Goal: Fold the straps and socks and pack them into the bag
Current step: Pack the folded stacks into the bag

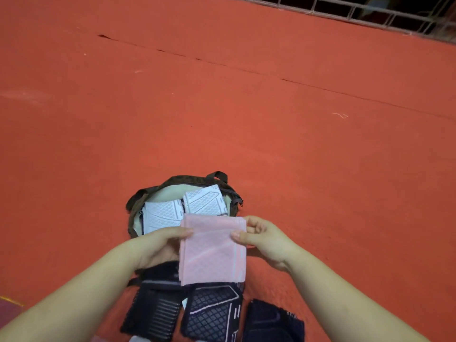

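A folded pink strap [212, 250] hangs between both hands just in front of the open dark bag [177, 181]. My left hand [160, 245] holds its left edge with the fingers underneath. My right hand [261, 239] pinches its upper right corner. Inside the bag lie two folded white patterned pieces [161, 214] [204, 199] side by side. Below the pink strap, near me, several dark folded pieces lie on the floor: one ribbed [155, 309], one with a diamond pattern [212, 312], one plain [271, 322].
Everything sits on a red carpeted floor [222, 107] with a seam running diagonally across it. A metal grille [370, 13] runs along the top right. A purple edge [7, 312] shows at the lower left.
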